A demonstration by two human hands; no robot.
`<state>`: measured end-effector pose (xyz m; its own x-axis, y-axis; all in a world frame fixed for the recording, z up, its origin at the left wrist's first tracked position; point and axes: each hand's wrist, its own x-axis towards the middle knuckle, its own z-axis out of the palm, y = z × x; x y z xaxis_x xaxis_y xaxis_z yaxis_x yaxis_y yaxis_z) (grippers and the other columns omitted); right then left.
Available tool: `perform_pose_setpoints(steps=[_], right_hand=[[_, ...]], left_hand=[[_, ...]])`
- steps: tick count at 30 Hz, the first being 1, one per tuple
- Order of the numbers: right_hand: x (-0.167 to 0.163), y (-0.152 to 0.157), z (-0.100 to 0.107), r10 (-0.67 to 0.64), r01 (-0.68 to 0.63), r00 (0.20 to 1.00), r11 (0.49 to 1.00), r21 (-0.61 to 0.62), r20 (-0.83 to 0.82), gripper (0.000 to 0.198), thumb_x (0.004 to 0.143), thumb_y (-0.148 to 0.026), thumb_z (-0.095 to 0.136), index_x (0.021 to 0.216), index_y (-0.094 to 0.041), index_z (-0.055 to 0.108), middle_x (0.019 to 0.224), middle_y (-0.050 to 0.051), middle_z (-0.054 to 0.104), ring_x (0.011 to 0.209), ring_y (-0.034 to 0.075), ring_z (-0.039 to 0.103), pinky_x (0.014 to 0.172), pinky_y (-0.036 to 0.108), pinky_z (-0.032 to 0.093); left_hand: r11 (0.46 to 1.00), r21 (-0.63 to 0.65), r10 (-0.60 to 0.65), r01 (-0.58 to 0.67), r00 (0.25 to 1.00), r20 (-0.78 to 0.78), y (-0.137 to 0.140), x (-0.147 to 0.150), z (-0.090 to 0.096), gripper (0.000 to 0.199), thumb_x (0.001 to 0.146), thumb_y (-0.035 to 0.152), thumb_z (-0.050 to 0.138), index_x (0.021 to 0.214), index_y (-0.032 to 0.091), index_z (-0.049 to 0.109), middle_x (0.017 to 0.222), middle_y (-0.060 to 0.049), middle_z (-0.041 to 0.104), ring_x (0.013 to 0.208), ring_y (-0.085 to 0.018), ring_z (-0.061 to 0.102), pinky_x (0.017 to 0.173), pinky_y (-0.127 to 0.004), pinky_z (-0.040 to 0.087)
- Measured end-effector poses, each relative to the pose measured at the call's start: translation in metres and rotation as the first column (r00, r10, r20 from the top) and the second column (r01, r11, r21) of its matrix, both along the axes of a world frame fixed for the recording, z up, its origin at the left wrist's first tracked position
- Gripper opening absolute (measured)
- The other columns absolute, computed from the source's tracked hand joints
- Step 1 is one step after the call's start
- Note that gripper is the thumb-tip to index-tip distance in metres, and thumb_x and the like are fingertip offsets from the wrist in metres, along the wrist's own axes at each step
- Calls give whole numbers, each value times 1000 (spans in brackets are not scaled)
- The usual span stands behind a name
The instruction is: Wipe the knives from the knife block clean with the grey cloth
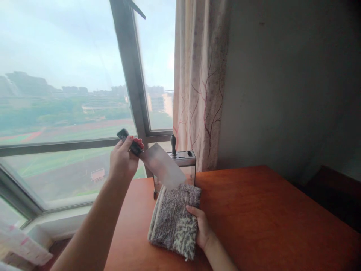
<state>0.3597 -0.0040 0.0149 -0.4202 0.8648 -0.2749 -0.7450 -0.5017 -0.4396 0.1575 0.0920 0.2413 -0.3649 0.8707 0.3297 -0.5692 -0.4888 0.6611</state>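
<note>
A cleaver [165, 166] with a broad pale blade and a black handle is in my left hand [124, 156], whose fingers wrap round the handle. The blade slants down to the right, and its far end meets the top edge of a folded grey towel [176, 218]; whether it touches cannot be made out. My right hand [201, 226] grips the towel by its right side, thumb on top and the other fingers hidden beneath. Behind the blade stands a knife block [186, 162] with slots in its top and one black-handled knife [173, 145] upright in it.
The reddish-brown wooden table [254, 210] spreads out to the right. A large window [70, 143] with grey frames is on the left and ahead. A patterned curtain [201, 82] hangs behind the knife block, beside a dark wall [282, 86].
</note>
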Motion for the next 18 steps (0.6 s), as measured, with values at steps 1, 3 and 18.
perform_pose_setpoints(steps=[1,3,18], right_hand=[[3,-1,2,-15,16,1000,1000,17,-25,31,69,-33,66,90,-10,67,77,11,72,76,26,68,74,38,52],[7,-4,8,-47,52,995,997,55,-83,35,69,-35,65,94,-11,67,83,11,73,79,26,68,75,39,52],[10,-1,19,-115,117,992,992,55,-49,45,79,-42,58,115,-15,62,76,6,74,69,27,70,71,43,55]], left_hand=[[999,-48,9,-8,999,33,-3,-1,-9,7,82,11,59,74,12,61,65,-2,59,62,-13,61,59,-24,54],[991,-134,1,12,995,104,-10,-1,-31,11,85,9,54,76,11,60,66,-2,59,62,-12,61,59,-24,54],[877,-455,5,155,943,331,-64,13,-157,20,80,3,54,66,15,58,68,-2,63,68,-12,63,65,-23,54]])
